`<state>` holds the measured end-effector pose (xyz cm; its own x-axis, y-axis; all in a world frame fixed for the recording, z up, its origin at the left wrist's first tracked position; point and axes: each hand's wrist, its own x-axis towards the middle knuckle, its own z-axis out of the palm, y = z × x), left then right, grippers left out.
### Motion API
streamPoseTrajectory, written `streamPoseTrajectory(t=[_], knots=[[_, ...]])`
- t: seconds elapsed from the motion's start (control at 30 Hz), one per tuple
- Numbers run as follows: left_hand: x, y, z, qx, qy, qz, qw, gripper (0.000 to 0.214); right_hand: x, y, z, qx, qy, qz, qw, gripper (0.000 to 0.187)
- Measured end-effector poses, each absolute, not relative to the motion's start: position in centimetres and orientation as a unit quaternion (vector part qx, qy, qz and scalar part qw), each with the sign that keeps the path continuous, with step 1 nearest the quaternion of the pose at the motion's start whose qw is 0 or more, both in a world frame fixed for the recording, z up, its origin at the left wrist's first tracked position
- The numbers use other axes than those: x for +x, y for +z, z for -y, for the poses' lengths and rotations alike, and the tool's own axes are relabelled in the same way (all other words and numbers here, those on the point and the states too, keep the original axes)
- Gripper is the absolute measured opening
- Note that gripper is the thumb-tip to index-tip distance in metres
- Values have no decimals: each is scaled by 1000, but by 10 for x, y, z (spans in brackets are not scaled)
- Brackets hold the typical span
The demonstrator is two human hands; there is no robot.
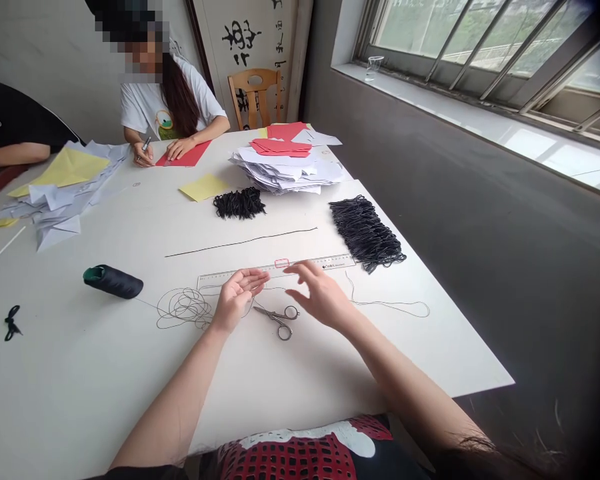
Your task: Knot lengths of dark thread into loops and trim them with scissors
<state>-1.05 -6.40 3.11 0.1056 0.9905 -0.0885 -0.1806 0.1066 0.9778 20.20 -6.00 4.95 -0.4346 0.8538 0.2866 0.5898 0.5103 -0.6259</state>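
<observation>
My left hand [239, 298] is over the table, palm turned inward, fingers stretched out. Facing it is my right hand [323, 295], thumb and fingers spread apart. Thin dark thread [184, 308] lies in loose loops left of my left hand and runs past it; whether it touches the fingers I cannot tell. Below the gap between the hands lie small metal scissors [279, 319], blades slightly apart. A clear ruler [337, 263] stretches just beyond my fingertips. To the left, a spool of black thread [114, 281] rests on its side. A thread loop [405, 305] lies right of my right hand.
Beyond the ruler lies a straight cord [240, 243]. Black cord bundles lie in a small pile [240, 203] and a larger one [365, 230]. Stacked paper [287, 172] stands farther back. Across the table [105, 387], a person [190, 100] holds a pen over red paper.
</observation>
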Motion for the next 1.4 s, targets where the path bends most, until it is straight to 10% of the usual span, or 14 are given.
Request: streamPoseTrajectory(t=[0.37,0.63,0.87,1.13,1.4], knots=[[-20,18,67,655,492,-538,197,23,177,0,54,-516,196,806,214,7],[-34,19,62,613,525,-573,146,12,188,-1,48,-503,231,796,245,11],[-19,25,65,601,511,-580,202,9,192,13,56,-445,274,802,288,12],[17,17,78,503,462,-458,570,27,180,17,63,-388,247,825,328,14],[19,16,77,546,424,-468,550,27,188,12,56,-393,213,827,342,12]])
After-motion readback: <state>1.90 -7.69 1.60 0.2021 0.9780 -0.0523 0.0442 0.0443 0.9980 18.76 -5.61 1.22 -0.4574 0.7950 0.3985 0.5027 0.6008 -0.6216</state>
